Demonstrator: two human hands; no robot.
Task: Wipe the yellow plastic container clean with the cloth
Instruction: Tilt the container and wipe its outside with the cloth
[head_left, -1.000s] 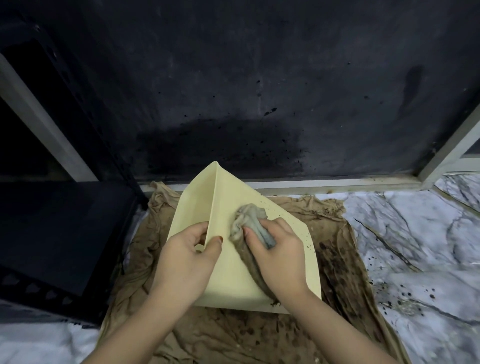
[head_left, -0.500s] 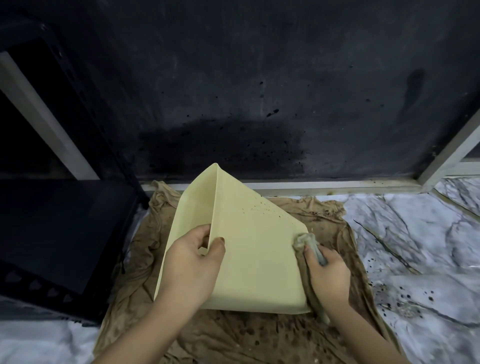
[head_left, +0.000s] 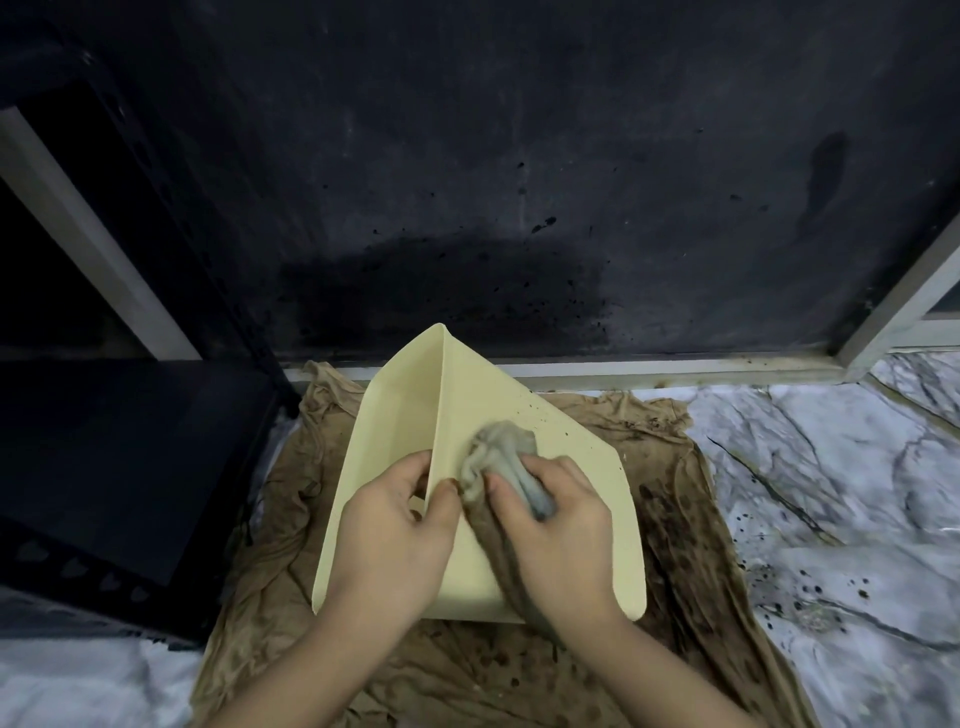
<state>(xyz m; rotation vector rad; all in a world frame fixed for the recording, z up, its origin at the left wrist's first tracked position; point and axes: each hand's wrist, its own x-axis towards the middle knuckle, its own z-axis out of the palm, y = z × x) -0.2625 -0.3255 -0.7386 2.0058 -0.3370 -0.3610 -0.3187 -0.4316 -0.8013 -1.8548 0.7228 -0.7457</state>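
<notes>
Fingers (head_left: 402, 475) of the left hand (head_left: 395, 540) curl over the raised edge of the yellow plastic container (head_left: 561, 467), with the thumb on the outer face and the other fingers tucked behind the wall, so the edge is pinched between them. Just beside it, the right hand (head_left: 556, 525) is closed around a bunched grey cloth (head_left: 501, 452), its fingers pressed together over the wad and pushing it against the container's broad outer face. A darker, stained tail of the cloth runs under the right palm toward the wrist. The container is tilted up on its near edge, its far corner pointing toward the dark wall (head_left: 519, 156), and its hollow inside shows to the left of the ridge. Small dark specks dot the face above and to the right of the cloth. The container rests on a crumpled brown sheet of fabric (head_left: 701, 545), heavily spotted with dark stains, spread over a marble-patterned floor (head_left: 857, 493) that is also speckled on the right. A pale frame strip (head_left: 649, 366) runs along the foot of the wall behind the container, and a black piece of furniture (head_left: 114, 467) stands to the left, near the fabric's edge. Both forearms enter from the bottom of the view.
</notes>
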